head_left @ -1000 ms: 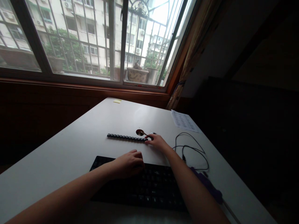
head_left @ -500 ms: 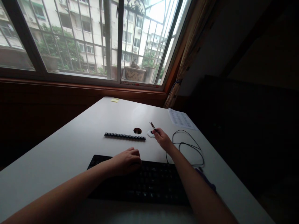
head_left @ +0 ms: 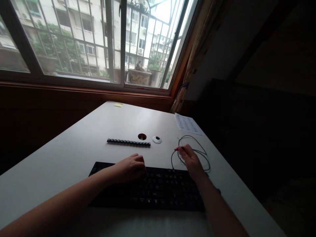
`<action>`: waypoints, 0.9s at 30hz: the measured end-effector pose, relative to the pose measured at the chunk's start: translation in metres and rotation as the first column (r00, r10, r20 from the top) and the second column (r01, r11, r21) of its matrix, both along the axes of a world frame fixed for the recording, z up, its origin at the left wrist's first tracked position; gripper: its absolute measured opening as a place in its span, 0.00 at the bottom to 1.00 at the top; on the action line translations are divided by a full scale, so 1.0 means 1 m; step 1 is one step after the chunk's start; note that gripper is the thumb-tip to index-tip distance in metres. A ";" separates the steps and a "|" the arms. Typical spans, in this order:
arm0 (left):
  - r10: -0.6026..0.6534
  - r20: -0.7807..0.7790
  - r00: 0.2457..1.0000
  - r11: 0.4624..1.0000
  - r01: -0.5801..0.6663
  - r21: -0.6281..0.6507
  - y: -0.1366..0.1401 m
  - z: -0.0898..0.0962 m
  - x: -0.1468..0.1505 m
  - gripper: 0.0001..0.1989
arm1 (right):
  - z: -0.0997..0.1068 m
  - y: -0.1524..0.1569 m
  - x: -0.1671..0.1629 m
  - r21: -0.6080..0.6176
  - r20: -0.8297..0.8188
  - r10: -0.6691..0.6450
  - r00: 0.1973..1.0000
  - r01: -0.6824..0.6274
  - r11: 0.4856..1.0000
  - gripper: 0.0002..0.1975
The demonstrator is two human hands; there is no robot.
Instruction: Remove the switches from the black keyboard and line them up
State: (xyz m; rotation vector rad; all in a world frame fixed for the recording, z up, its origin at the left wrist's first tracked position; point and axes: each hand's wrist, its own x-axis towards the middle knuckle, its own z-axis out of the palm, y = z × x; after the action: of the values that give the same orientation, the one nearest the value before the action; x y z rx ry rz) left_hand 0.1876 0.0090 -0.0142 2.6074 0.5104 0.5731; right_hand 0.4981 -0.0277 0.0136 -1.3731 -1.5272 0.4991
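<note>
A black keyboard [head_left: 170, 194] lies at the front of the white desk. My left hand [head_left: 132, 168] rests on its upper rows with fingers curled in; whatever is under or inside them is hidden. Above the keyboard's right end is my right hand [head_left: 191, 161], closed around a slim tool, a keycap puller with thin wire prongs, which mostly disappears behind the fingers and against the cable. Farther back, a straight row of black keycaps [head_left: 128, 142] lies on the desk.
Behind the row is a round cable hole [head_left: 142, 136], with its white ring-shaped cover [head_left: 157, 140] beside it. A black cable [head_left: 208, 161] loops at the right. Printed paper [head_left: 189, 124] and a yellow sticky note [head_left: 118, 105] lie near the far edge, below the barred window [head_left: 98, 42].
My right hand has drawn back and to the right with the keycap puller, away from the white cover toward the cable. My left hand stays on the keyboard. The view has shifted slightly.
</note>
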 end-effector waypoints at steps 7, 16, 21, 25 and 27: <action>-0.012 -0.012 1.000 1.000 0.011 -0.018 -0.001 0.003 -0.002 0.09 | -0.024 -0.010 -0.002 -0.095 -0.036 0.091 0.995 -0.094 0.991 0.16; -0.025 0.006 1.000 0.999 0.026 -0.028 0.000 0.002 -0.002 0.07 | -0.032 -0.014 -0.006 -0.013 -0.017 0.101 0.995 -0.101 0.995 0.13; -0.020 -0.023 1.000 1.000 0.019 -0.019 0.001 0.001 -0.002 0.07 | -0.029 -0.016 -0.008 0.046 0.067 0.102 0.993 -0.105 0.993 0.12; -0.019 -0.027 0.999 1.000 0.018 -0.019 0.000 0.003 -0.002 0.07 | -0.028 -0.017 -0.011 0.032 0.158 0.170 0.973 -0.177 0.984 0.12; -0.021 -0.022 1.000 1.000 0.021 -0.020 0.000 0.003 -0.002 0.07 | -0.028 -0.017 -0.012 0.020 0.212 0.188 0.959 -0.196 0.980 0.11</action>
State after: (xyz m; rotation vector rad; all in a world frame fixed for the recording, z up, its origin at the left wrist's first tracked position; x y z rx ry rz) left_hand 0.1860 0.0092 -0.0111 2.5999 0.4925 0.5298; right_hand 0.4857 -0.0447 -0.0144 -1.2844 -1.8453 0.4500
